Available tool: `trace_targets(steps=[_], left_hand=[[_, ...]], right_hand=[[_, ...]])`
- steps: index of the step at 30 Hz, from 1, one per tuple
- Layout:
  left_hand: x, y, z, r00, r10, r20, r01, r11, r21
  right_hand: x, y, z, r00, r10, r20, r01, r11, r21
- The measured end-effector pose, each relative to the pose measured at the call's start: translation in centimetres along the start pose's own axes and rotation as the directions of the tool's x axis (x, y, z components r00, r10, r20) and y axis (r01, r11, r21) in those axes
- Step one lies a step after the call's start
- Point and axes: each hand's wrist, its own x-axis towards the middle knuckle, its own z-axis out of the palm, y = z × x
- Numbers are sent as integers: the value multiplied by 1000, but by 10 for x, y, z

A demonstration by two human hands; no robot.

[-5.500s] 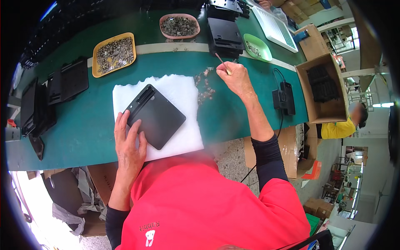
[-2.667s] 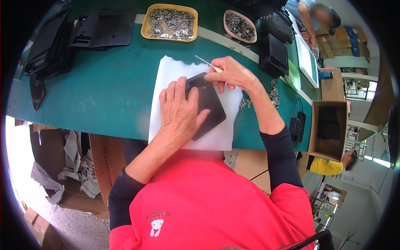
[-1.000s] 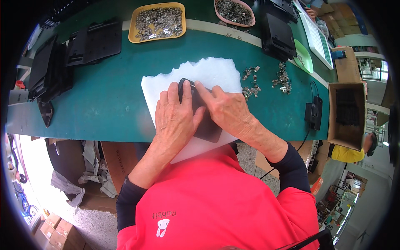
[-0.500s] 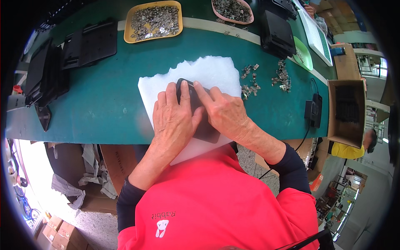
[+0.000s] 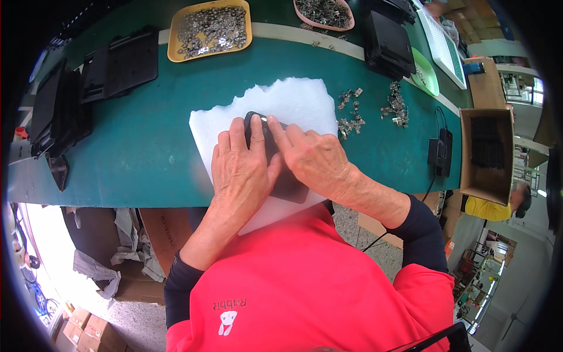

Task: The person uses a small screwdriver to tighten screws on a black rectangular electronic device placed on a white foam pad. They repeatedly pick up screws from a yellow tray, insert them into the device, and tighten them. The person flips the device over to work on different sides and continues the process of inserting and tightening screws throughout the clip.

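A dark, flat rectangular plastic panel [image 5: 290, 186] lies tilted on a white foam sheet [image 5: 311, 97] at the table's near edge. My left hand [image 5: 239, 167] rests flat on its left part, fingers stretched toward the far corner and thumb along the surface. From the right, my right hand [image 5: 314, 158] bears on the far edge with its index fingertip; its other fingers curl under, and what they hold, if anything, is hidden. A small shiny strip shows between the two index fingertips, too small to name. Loose metal clips [image 5: 350, 123] lie right of the foam.
Metal parts fill a yellow tray [image 5: 170, 50] and a pink tray [image 5: 352, 20]. Black panels [image 5: 126, 67] stack at left, more black pieces [image 5: 388, 44] at far right, near a green bowl [image 5: 431, 82]. A black adapter [image 5: 440, 154] and an open carton [image 5: 487, 190] stand right.
The view has shifted slightly. Both hands stay on the panel; my right index fingertip has moved a little, and more of the shiny strip shows beside it.
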Motion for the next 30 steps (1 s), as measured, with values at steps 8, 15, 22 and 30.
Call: trace_targets(steps=[8, 15, 22, 30], left_hand=[[0, 1, 2, 999, -37, 20, 37, 999, 5], [-3, 0, 5, 997, 11, -71, -9, 1000, 17], [-6, 0, 5, 995, 15, -95, -15, 1000, 6], [-3, 2, 0, 999, -36, -10, 36, 999, -5]], right_hand=[[14, 1, -8, 989, -110, 98, 113, 993, -22], [10, 13, -17, 973, 110, 203, -174, 925, 337], [15, 11, -29, 967, 82, 241, -141, 960, 242], [15, 13, -21, 972, 22, 234, -75, 972, 223]])
